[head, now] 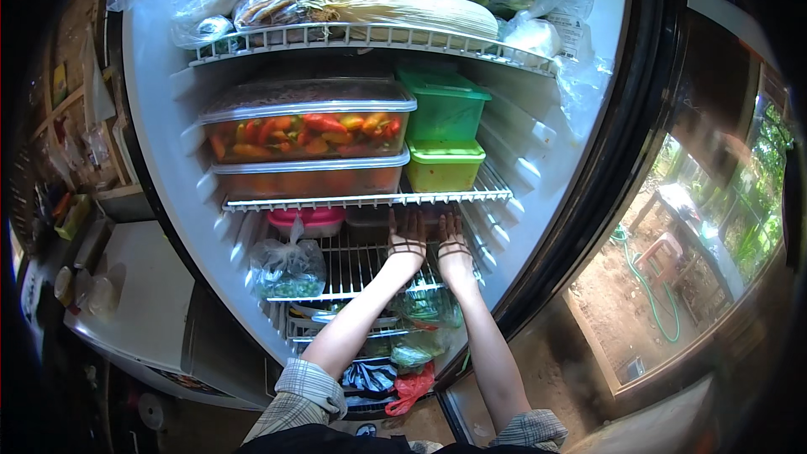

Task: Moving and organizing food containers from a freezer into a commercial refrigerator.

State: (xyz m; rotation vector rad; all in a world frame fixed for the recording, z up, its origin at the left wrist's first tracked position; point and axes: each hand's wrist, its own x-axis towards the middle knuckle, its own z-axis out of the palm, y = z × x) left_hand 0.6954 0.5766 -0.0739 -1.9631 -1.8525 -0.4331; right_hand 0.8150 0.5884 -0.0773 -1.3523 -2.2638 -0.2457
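Both of my hands reach into an open refrigerator, under the wire shelf [365, 202] that carries the big containers. My left hand [407, 236] and, just to its right, my right hand [451, 236] stretch their fingers towards a dark, clear-lidded container [369, 221] at the back of the lower shelf; whether they touch it cannot be told. To their left are a pink-lidded container [307, 221] and a knotted plastic bag of green produce [289, 271]. Above stand a plastic container of red and orange chillies [309, 135], another container [309, 180], a green box [444, 107] and a lime-green box [444, 167].
The top wire shelf [372, 34] holds bagged vegetables and husk-wrapped produce [410, 6]. Below my arms are bagged greens [416, 350] and a red plastic bag [411, 389]. A white appliance [139, 290] stands at left. The refrigerator's dark edge [605, 157] curves along the right.
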